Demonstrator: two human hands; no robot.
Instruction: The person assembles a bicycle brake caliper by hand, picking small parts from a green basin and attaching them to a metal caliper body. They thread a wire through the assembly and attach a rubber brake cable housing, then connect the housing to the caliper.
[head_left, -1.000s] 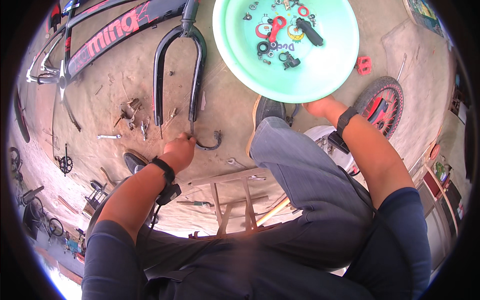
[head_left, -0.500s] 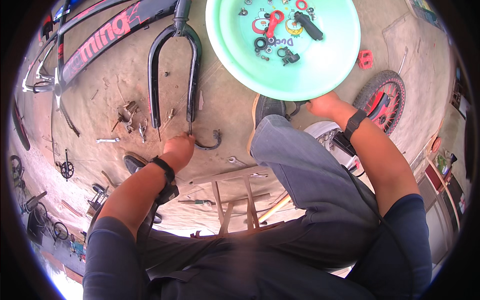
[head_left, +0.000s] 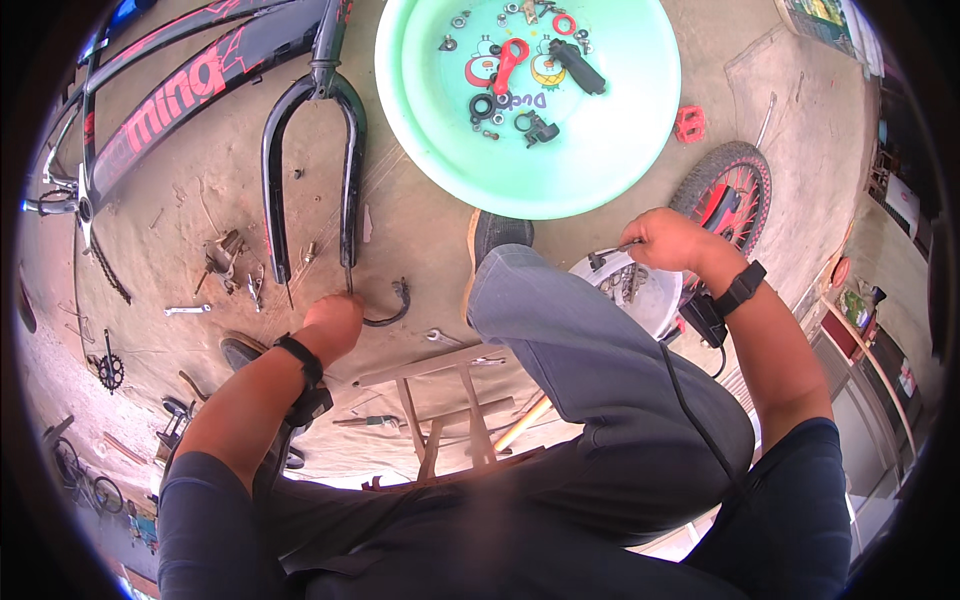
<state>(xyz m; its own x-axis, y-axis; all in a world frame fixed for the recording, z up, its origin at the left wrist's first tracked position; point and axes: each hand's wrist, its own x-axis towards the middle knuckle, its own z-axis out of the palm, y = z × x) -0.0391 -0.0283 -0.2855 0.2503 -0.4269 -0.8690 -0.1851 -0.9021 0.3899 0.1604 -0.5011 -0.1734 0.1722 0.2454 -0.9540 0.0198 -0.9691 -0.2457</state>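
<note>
My left hand [head_left: 335, 322] is closed at the lower end of a black bicycle fork [head_left: 353, 190], its fingers wrapped about the tip of the right leg. The fork is joined to a dark frame with red lettering [head_left: 190, 95]. A curved dark piece [head_left: 401, 303] lies on the floor beside this hand. Farther right, my right hand [head_left: 668, 240] pinches a small dark lever-like part [head_left: 600, 260]. It is above a white bucket [head_left: 655, 305] with metal parts inside. A green basin [head_left: 610, 190] holding loose bicycle parts stands beyond that hand.
A red-rimmed wheel [head_left: 735, 200] lies at right, near a red pedal [head_left: 690, 124]. A wooden stool [head_left: 425, 372] stands before me. Around the fork lie metal parts [head_left: 228, 255], a wrench [head_left: 187, 310] and a crank [head_left: 110, 370]. My leg [head_left: 560, 350] is between my hands.
My right hand has moved from the basin's near edge toward me, over the white bucket, with the dark part in it. My left hand stays at the fork tip. The whole view has shifted slightly.
</note>
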